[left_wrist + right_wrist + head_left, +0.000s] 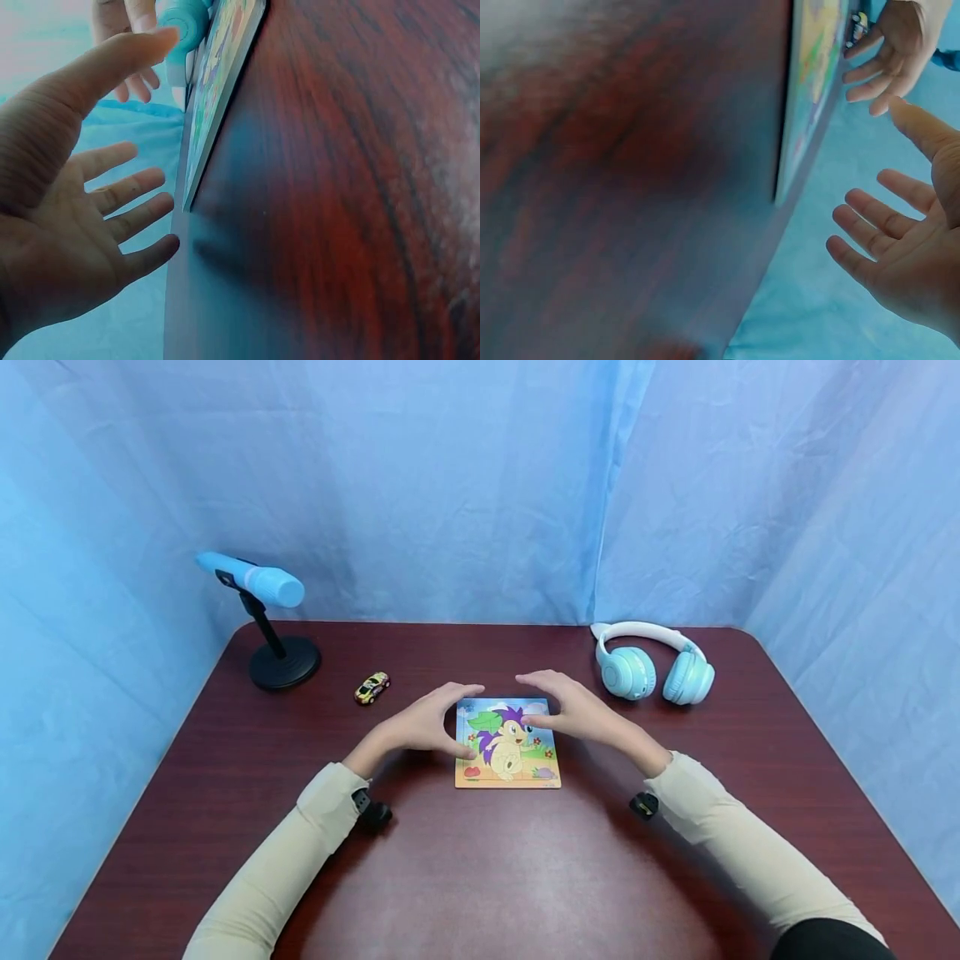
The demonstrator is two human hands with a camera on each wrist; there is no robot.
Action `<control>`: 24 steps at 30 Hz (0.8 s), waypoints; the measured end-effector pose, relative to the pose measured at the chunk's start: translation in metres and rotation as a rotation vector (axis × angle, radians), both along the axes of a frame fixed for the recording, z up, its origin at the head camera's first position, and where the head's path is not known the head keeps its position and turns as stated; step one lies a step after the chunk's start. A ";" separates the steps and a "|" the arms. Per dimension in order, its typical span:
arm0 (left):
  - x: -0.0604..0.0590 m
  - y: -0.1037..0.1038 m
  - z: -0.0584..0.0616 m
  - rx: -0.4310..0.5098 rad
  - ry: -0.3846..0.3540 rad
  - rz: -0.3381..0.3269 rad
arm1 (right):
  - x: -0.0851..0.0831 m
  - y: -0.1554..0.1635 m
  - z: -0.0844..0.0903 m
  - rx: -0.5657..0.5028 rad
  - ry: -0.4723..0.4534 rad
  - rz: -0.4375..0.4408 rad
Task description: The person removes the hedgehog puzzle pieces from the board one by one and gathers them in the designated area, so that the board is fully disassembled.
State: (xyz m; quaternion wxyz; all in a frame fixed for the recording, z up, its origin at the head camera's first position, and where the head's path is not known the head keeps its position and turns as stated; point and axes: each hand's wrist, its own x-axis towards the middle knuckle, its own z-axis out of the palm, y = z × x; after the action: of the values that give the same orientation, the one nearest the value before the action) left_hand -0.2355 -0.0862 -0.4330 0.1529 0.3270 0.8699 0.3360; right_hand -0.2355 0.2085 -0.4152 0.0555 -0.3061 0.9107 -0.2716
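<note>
A square picture puzzle (pixel 510 743) with a purple-haired hedgehog lies flat on the dark red table. My left hand (pixel 431 720) hovers at its left side, thumb and fingers spread apart, with the thumb overlapping the puzzle's edge in the head view. Over the right side is my right hand (pixel 573 708), its thumb stretched across the upper right of the picture. Nothing is held in either hand. In the left wrist view the fingers (pixel 135 191) are spread beside the puzzle's edge (pixel 225 97). The right wrist view likewise shows spread fingers (pixel 874 217) apart from the board (pixel 806 105).
A blue microphone (pixel 273 587) on a black stand is at the back left. Near it sits a small yellow toy car (pixel 372 687). White and mint headphones (pixel 630 672) lie at the back right. Blue curtains (pixel 450 485) surround the table (pixel 480 877).
</note>
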 end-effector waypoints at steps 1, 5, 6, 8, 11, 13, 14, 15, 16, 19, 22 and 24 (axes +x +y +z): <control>0.000 0.000 0.000 -0.017 -0.003 -0.008 | 0.000 0.000 -0.001 0.014 0.002 0.002; 0.000 0.002 -0.001 -0.071 -0.004 -0.028 | 0.002 0.001 -0.006 0.058 -0.010 -0.005; 0.000 0.002 0.000 -0.083 -0.001 -0.030 | 0.001 0.001 -0.007 0.068 -0.015 -0.008; 0.000 0.003 0.000 -0.104 0.009 -0.034 | 0.001 0.002 -0.009 0.084 -0.023 -0.009; 0.000 0.004 0.001 -0.129 0.018 -0.040 | 0.000 0.003 -0.012 0.104 -0.027 -0.005; 0.000 0.004 0.003 -0.143 0.015 -0.043 | -0.001 0.004 -0.013 0.113 -0.027 -0.001; 0.000 0.004 0.004 -0.148 0.014 -0.046 | -0.001 0.004 -0.014 0.117 -0.027 0.001; -0.001 0.004 0.004 -0.155 0.014 -0.049 | -0.002 0.004 -0.014 0.118 -0.028 0.001; -0.001 0.004 0.005 -0.161 0.012 -0.053 | -0.002 0.003 -0.015 0.120 -0.030 0.000; -0.003 0.002 0.005 -0.181 0.016 -0.062 | -0.003 0.001 -0.015 0.120 -0.039 -0.002; -0.004 -0.002 0.006 -0.195 0.009 -0.066 | -0.004 -0.002 -0.015 0.111 -0.054 -0.006; -0.004 -0.005 0.007 -0.201 -0.002 -0.067 | -0.004 -0.005 -0.014 0.100 -0.064 -0.009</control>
State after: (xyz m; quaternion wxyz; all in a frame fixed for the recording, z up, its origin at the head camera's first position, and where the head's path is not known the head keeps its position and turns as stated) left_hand -0.2398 -0.0916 -0.4262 0.1969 0.3386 0.8877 0.2418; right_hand -0.2396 0.2035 -0.4293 0.0986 -0.2901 0.9223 -0.2355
